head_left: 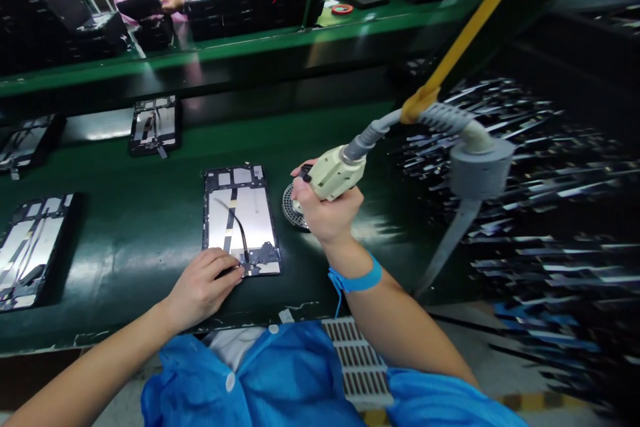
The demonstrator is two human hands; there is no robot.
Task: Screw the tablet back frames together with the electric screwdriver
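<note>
My right hand is wrapped round a pale cream electric screwdriver, its grey cable running up and to the right. The screwdriver's lower end points down over a round, perforated metal dish; its tip is hidden by my hand. On the green bench lies an opened tablet, with silver plates, dark tape strips and a loose black cable. My left hand grips its lower left edge, fingers bent and close together near the base of that cable. Whether a small part is between the fingertips, I cannot tell.
More opened tablets lie on the bench, including one at the back and one at left. A yellow strap and grey cylinder hang at right, before stacked dark parts. People work across the bench.
</note>
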